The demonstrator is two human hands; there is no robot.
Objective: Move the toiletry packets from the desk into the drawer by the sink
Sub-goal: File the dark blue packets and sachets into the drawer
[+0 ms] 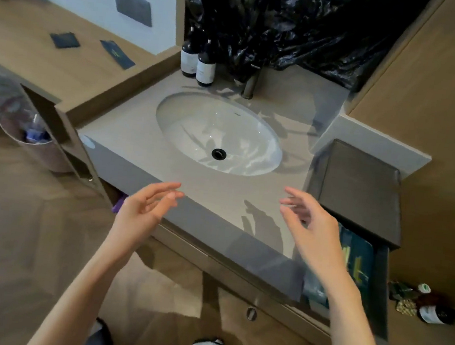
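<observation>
Two dark toiletry packets lie on the wooden desk (22, 44) at the upper left: a square one (64, 40) and a longer one (117, 54) with a pale mark. The drawer (380, 286) by the sink stands pulled out at the right, with dark teal packets (358, 261) inside, partly hidden by my right wrist. My left hand (147, 205) hovers over the counter's front edge, fingers apart and empty. My right hand (309, 224) hangs above the drawer's left side, fingers spread, holding nothing.
A white oval sink (195, 120) sits in the grey counter, with two dark bottles (199, 61) and a tap (250, 84) behind it. Black plastic sheeting (295, 18) covers the wall above. A dark tray (360, 187) lies right of the sink. A bin (34, 139) stands at the left; a bottle (434, 311) lies at the far right.
</observation>
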